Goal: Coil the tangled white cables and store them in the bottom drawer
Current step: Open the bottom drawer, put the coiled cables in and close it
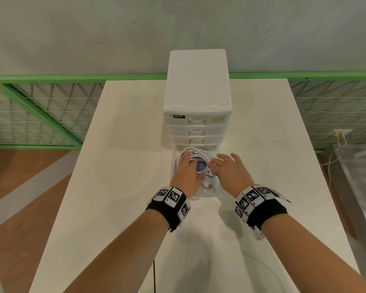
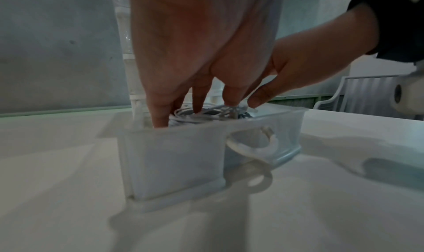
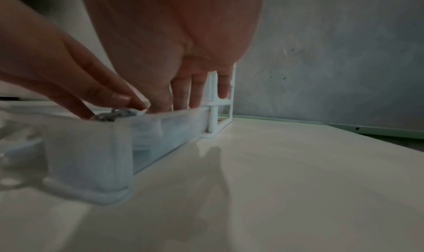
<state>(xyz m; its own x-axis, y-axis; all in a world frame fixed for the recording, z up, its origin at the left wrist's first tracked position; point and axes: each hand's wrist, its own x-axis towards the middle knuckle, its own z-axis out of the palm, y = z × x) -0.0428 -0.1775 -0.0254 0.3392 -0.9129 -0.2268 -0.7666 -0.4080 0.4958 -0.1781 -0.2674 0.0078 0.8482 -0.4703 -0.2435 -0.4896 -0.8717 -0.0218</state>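
Note:
The white cables (image 1: 200,158) lie coiled in the pulled-out translucent bottom drawer (image 1: 217,188) of a white drawer unit (image 1: 197,92). My left hand (image 1: 187,168) lies flat on the left side of the coil, and its straight fingers press down among the cables (image 2: 201,113). My right hand (image 1: 226,166) hovers over the drawer's right side with its fingers extended, their tips touching the coil's edge. In the right wrist view the right fingers (image 3: 183,92) reach down behind the drawer wall (image 3: 91,156). A USB plug (image 1: 208,185) sticks out near the drawer front.
The drawer unit stands at the middle back of a white table (image 1: 118,187); its three upper drawers are closed. Green wire fencing (image 1: 40,115) runs behind the table. A black cord (image 1: 154,275) hangs at the near edge. A white chair (image 2: 332,96) stands off to the right.

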